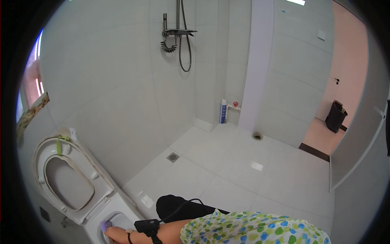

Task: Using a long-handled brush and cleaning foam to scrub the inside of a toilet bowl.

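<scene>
- Lower left of frame: right hand (111, 233), judged right from the forearm entering at lower right; looks closed on a purple item (105, 225), finger detail too small.
- Purple item: count one, at the hand's upper-left end, over the bowl opening; too bunched to tell its long axis. Right hand nearest; left hand out of frame, state can't be told.
- Around it: one toilet bowl (122, 206), lower left; long axis slants toward upper left. One raised seat (83, 166) beyond, one green strip (59, 147) at its top.
- Behind the hand: one black device (146, 226) strapped on the forearm, one patterned sleeve (252, 227), bottom edge.
- Floor, center: two drains (173, 157), well apart, second one farther right.
- Top center: one shower set (180, 32).
- Center, far corner: one bottle (223, 112), one red valve handle (235, 104) just beside.
- Right edge: one dark bin (336, 117), past the doorway.
</scene>
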Motion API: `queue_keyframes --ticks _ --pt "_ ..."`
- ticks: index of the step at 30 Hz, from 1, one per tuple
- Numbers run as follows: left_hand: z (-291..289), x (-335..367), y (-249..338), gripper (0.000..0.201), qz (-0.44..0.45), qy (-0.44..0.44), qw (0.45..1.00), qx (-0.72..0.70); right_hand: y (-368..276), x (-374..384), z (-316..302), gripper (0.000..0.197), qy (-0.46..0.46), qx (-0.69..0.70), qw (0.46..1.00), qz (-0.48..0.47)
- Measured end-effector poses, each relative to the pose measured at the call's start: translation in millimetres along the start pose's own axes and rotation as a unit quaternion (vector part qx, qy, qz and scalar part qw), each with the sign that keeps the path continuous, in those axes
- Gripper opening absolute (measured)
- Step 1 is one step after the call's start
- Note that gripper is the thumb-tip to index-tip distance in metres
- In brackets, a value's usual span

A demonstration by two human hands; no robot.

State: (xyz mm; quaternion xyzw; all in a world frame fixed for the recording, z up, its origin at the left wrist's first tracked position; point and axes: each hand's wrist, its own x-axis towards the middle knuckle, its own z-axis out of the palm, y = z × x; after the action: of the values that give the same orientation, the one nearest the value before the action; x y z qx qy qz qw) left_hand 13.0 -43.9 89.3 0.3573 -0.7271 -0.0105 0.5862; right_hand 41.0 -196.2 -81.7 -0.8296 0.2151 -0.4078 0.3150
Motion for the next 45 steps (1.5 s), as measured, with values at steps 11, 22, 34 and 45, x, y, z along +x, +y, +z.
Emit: queue_keyframes --ticks 11,22,34,45 --pt "-20 -21 18 0.025 -0.107 0.14 0.984 0.012 -72 -1 1 0.021 -0.287 -0.027 0.957 0.015" --pt "-27 -1 59 0.027 -0.217 -0.146 0.944 -0.201 -14 -68 27 0.035 -0.515 0.062 0.845 -0.129" --pt "11 -23 10 0.034 -0.293 0.098 0.95 0.05 -48 -36 -55 0.035 -0.314 0.128 0.94 -0.026" --pt "32 -18 -16 0.03 -0.277 0.187 0.941 0.05 -5 1 1 0.011 -0.127 0.418 0.896 0.076"
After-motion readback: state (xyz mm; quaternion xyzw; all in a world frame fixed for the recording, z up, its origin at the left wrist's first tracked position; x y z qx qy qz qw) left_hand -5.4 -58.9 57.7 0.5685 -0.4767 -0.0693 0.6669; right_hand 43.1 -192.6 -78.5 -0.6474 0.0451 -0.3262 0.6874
